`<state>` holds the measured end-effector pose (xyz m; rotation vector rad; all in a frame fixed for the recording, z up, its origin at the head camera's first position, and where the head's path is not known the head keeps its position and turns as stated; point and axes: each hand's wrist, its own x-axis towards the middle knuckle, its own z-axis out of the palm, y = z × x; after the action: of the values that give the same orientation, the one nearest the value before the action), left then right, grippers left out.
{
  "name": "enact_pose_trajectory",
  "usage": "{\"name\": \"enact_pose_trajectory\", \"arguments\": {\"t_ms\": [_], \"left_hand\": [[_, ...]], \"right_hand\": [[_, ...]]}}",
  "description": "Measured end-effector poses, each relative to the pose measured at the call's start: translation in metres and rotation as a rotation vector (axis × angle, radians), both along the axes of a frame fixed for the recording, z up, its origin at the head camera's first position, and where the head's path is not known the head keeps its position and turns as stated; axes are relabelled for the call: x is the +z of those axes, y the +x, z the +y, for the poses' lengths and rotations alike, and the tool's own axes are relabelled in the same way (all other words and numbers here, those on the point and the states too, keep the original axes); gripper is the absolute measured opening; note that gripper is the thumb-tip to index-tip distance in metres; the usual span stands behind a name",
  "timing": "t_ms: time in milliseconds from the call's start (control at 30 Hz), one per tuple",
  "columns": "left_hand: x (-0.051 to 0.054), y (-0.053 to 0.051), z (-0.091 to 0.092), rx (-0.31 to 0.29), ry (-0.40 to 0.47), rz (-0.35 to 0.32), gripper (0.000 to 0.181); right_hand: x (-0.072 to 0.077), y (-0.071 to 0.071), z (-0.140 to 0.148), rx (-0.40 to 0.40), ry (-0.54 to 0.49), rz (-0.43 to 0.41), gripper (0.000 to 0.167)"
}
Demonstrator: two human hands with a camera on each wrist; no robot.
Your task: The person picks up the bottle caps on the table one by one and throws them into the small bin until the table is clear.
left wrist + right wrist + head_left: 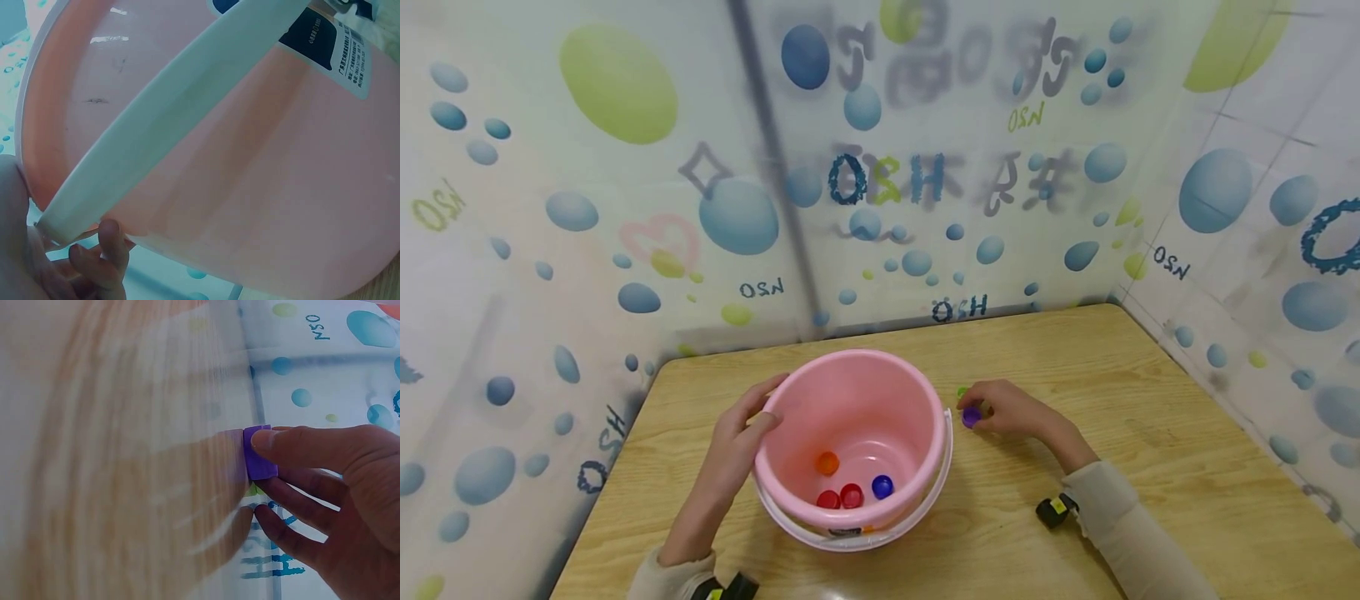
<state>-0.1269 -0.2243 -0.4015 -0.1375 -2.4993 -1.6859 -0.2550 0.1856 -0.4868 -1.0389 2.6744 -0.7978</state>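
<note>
A pink bucket (857, 400) stands tilted on the table, its mouth toward me and its white handle (850, 543) hanging down in front. My left hand (735, 442) grips its left rim, thumb over the edge; the left wrist view shows fingers on the outer side. Inside lie an orange bottle cap (827, 463), two red caps (852, 496) and a blue cap (883, 487). Right of the bucket, my right hand (1007, 408) pinches a purple bottle cap (260, 453) on the tabletop between thumb and fingers. Behind it a green cap (962, 392) is mostly hidden.
The wooden table (1150, 500) meets a curtain (880, 208) printed with bubbles at its back and sides. A label (325, 47) sticks to the bucket's outer wall. Each wrist wears a small black camera (1055, 511).
</note>
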Motion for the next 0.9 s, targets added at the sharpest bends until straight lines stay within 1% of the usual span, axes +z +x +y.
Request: {"name": "enact_pose_trajectory", "arguments": {"t_ms": [367, 700, 900], "left_hand": [[0.0002, 0.0, 0.0005, 0.004, -0.001, -0.009, 0.044], [0.0001, 0.0, 0.0003, 0.002, -0.002, -0.001, 0.044], [-0.0001, 0.0006, 0.0001, -0.002, 0.003, 0.001, 0.044]], "right_hand": [[-0.0037, -0.0031, 0.0031, 0.013, 0.004, 0.01, 0.029], [-0.0023, -0.0012, 0.0036, 0.014, 0.002, 0.003, 0.032], [-0.0023, 0.0004, 0.0019, -0.006, 0.009, -0.006, 0.031]]}}
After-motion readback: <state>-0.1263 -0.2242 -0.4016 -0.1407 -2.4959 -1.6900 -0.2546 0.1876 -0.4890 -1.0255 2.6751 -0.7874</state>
